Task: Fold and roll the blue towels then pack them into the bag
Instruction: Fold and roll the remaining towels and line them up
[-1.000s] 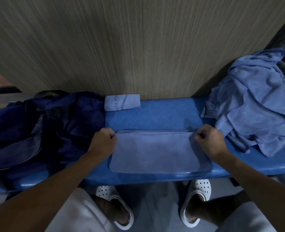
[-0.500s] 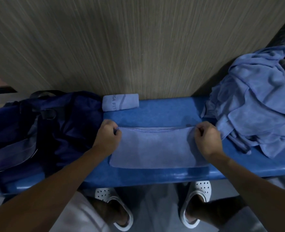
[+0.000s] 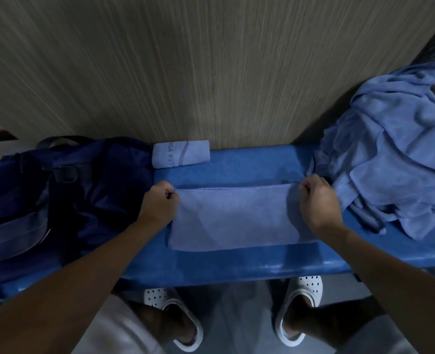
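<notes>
Blue towel [image 3: 236, 218]: folded strip, flat on worktop [image 3: 236, 267] between bag [image 3: 58, 195] and towel heap [image 3: 390, 162]. Left hand [image 3: 157, 203] and right hand [image 3: 316, 200]: fingers clamped on its far corners, unchanged over the last second; edge squared, rolling likely next.

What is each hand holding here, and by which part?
The left hand pinches the folded towel by its far left corner; the right hand, by its far right corner.

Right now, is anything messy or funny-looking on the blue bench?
Only the crumpled heap of light blue towels at the right end of the blue padded bench: unfolded and bunched up. The flat folded blue towel, pinched at its far corners by the left hand and right hand, lies straight.
</notes>
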